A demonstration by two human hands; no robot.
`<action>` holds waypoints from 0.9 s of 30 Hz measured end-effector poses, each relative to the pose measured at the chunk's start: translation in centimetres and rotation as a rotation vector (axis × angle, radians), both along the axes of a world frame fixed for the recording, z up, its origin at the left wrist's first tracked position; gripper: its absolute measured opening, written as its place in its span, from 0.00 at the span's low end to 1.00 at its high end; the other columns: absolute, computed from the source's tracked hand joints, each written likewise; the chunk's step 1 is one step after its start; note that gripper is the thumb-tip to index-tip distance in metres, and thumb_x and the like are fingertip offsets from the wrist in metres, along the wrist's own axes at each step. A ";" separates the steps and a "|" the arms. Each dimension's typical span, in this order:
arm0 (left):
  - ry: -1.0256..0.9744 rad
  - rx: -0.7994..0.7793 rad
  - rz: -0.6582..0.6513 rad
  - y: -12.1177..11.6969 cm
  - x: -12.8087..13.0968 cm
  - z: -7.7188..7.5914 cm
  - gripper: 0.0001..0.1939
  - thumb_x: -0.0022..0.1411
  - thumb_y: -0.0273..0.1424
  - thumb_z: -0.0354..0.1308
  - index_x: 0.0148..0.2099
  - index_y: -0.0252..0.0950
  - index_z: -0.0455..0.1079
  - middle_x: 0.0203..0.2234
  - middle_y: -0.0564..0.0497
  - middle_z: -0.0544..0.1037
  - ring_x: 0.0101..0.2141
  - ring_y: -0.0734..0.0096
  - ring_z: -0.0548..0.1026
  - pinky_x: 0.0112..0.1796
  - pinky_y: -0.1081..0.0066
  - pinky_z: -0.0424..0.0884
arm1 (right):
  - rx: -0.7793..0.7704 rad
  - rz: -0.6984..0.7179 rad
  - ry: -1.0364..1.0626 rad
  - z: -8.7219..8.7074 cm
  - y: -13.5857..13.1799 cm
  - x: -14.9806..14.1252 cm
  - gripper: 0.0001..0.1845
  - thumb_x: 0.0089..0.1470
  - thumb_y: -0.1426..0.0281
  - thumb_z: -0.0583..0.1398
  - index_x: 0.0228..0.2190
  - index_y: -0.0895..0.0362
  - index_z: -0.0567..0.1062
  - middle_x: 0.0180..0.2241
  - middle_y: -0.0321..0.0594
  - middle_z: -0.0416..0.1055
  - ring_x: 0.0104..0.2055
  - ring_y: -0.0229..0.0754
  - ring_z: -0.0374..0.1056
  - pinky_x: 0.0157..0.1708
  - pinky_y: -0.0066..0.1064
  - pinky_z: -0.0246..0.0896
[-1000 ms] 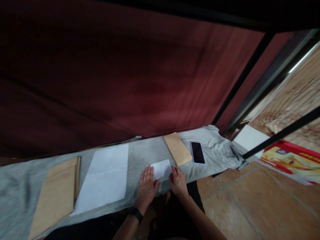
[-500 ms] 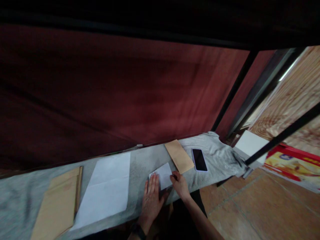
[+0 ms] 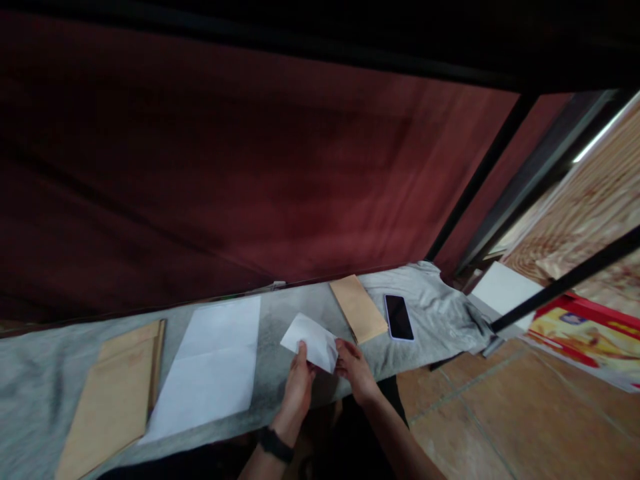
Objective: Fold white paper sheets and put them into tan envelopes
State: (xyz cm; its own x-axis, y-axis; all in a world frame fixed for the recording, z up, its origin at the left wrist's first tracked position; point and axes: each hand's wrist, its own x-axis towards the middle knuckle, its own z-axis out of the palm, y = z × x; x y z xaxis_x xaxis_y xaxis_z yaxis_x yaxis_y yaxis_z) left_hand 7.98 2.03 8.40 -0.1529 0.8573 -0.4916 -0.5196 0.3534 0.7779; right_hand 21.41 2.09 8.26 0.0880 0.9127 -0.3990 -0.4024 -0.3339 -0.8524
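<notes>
A folded sheet of white paper [image 3: 311, 339] is held between both hands over the grey cloth, tilted with one corner toward the far left. My left hand [image 3: 300, 381] grips its near edge, thumb on top and fingers hidden beneath. At the paper's right end, my right hand [image 3: 351, 365] pinches the edge between thumb and fingers. Just beyond my right hand lies a small brown envelope [image 3: 359, 308]. To the left of my hands, a larger white sheet [image 3: 213, 367] with a crease across it lies flat.
Large brown envelopes [image 3: 117, 393] lie stacked at the left. A phone [image 3: 399, 317] rests to the right on the grey cloth [image 3: 430, 297]. Behind runs a dark red curtain [image 3: 280, 180]; black posts, a white box [image 3: 507, 288] and a red-yellow carton [image 3: 585, 337] stand at the right.
The folded white paper has been lifted off the cloth and turned. My left hand has gone from lying flat on it to gripping its near edge.
</notes>
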 end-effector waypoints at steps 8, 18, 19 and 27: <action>0.105 0.075 0.021 0.4 -1.7 -1.6 0.23 0.55 0.44 0.64 0.47 0.34 0.73 0.45 0.40 0.81 0.43 0.54 0.81 0.40 0.61 0.78 | -0.018 -0.017 -0.002 -0.7 0.6 0.3 0.34 0.21 0.53 0.75 0.31 0.54 0.72 0.20 0.28 0.69 0.22 0.37 0.67 0.25 0.31 0.66; 0.554 0.196 -0.046 4.6 -5.5 -2.4 0.23 0.53 0.39 0.64 0.48 0.30 0.73 0.39 0.41 0.82 0.38 0.57 0.80 0.41 0.60 0.75 | -0.161 0.154 -0.038 -2.4 0.6 -0.4 0.29 0.27 0.52 0.72 0.24 0.55 0.67 0.19 0.35 0.73 0.19 0.40 0.70 0.22 0.32 0.68; 0.600 0.194 -0.045 4.9 -5.5 -2.5 0.23 0.55 0.38 0.62 0.50 0.31 0.72 0.40 0.42 0.81 0.40 0.56 0.80 0.43 0.59 0.75 | -0.168 0.153 -0.043 -2.7 0.6 -0.4 0.27 0.28 0.52 0.72 0.24 0.55 0.67 0.19 0.35 0.73 0.19 0.40 0.70 0.23 0.32 0.68; 1.452 0.542 -0.341 2.5 -3.0 -5.3 0.24 0.69 0.32 0.45 0.65 0.35 0.61 0.65 0.42 0.64 0.65 0.58 0.60 0.62 0.57 0.61 | -0.166 0.200 -0.122 -4.3 0.6 0.2 0.16 0.45 0.56 0.64 0.26 0.54 0.68 0.20 0.39 0.75 0.19 0.41 0.71 0.21 0.33 0.69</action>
State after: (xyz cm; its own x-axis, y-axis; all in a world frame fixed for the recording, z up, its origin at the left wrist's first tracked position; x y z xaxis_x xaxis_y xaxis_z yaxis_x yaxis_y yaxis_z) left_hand 5.02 4.58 3.14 0.0274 0.9659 0.2576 0.7884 -0.1793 0.5885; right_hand 21.64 2.67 4.01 -0.0306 0.8397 -0.5422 -0.2126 -0.5355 -0.8173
